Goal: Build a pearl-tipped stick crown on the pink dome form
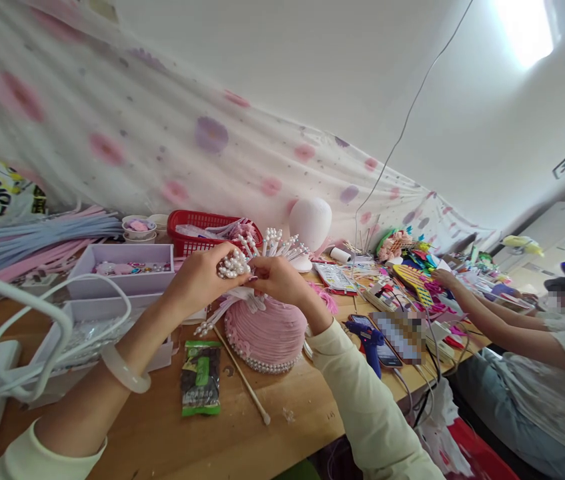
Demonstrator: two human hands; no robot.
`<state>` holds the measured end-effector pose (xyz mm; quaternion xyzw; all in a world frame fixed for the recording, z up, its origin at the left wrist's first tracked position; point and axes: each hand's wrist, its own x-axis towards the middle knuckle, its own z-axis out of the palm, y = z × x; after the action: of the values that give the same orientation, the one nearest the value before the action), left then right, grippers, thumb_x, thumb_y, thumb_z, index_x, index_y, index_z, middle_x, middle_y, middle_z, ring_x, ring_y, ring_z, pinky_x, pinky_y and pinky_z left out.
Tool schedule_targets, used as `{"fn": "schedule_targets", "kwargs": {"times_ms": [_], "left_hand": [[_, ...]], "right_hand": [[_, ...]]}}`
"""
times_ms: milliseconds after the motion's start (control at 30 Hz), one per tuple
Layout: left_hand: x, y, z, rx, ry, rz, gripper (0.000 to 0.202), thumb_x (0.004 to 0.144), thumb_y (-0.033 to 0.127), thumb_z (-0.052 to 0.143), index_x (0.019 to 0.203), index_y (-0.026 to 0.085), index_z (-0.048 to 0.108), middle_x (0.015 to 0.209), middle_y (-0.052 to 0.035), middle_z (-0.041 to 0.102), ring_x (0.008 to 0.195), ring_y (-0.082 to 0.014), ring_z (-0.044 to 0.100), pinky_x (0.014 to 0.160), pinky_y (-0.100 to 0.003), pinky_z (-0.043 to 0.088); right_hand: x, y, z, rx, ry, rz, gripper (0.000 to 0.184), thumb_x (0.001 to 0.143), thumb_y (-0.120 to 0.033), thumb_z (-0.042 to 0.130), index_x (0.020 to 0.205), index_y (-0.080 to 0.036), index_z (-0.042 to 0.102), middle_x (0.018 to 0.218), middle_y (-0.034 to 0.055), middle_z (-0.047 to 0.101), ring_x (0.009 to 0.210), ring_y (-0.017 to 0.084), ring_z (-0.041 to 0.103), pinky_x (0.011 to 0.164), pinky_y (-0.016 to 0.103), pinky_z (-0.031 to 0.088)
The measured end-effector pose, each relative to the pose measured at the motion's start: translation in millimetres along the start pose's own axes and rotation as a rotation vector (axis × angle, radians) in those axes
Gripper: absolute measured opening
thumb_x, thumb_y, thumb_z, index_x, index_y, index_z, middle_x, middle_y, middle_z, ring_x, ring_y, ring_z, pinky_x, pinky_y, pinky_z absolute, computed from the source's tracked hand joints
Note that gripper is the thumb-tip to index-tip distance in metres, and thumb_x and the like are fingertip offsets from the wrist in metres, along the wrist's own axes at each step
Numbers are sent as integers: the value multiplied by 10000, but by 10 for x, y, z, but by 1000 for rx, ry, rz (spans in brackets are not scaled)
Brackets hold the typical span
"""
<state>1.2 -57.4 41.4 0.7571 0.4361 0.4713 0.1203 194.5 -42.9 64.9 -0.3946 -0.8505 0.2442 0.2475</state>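
Observation:
A pink headpiece of wound strands, edged with pearls along its base, sits on the table before me. White pearl-tipped stems rise from its top in a spray. My left hand is closed round a bunch of pearl sprigs at the left of the spray. Pressed together at the base of that bunch are the fingers of my right hand; what lies between them is hidden. Just below, some white stems droop to the left over the pink strands.
A green-and-black packet and a thin stick lie in front. White boxes and a red basket stand behind at left. A blue glue gun and phones are at right, where a co-worker's hand reaches over craft pieces.

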Motion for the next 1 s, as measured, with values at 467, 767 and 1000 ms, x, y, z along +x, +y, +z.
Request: {"fn": "schedule_targets", "kwargs": {"times_ms": [467, 767, 1000], "left_hand": [[1, -12, -3, 1, 1, -29, 300, 729, 423, 712, 946, 229, 640, 814, -16, 731, 759, -237, 679, 659, -305, 450], [7, 24, -8, -11, -17, -59, 289, 737, 407, 701, 939, 214, 628, 830, -17, 733, 774, -228, 674, 677, -299, 449], [-7, 4, 3, -43, -16, -25, 288, 769, 412, 695, 959, 204, 639, 841, -14, 740, 750, -204, 674, 656, -280, 438]], "right_hand": [[15, -26, -9, 22, -30, 27, 110, 796, -166, 646, 736, -191, 557, 516, -82, 535, 510, 106, 552, 559, 219, 395], [-33, -27, -26, -23, -29, 3, 59, 827, -142, 624, 875, -173, 640, 545, -74, 592, 509, 96, 562, 566, 209, 410], [-128, 42, 9, 45, 179, -9, 267, 828, -205, 645, 1093, -194, 617, 687, -37, 684, 622, 131, 642, 633, 247, 478]]}}
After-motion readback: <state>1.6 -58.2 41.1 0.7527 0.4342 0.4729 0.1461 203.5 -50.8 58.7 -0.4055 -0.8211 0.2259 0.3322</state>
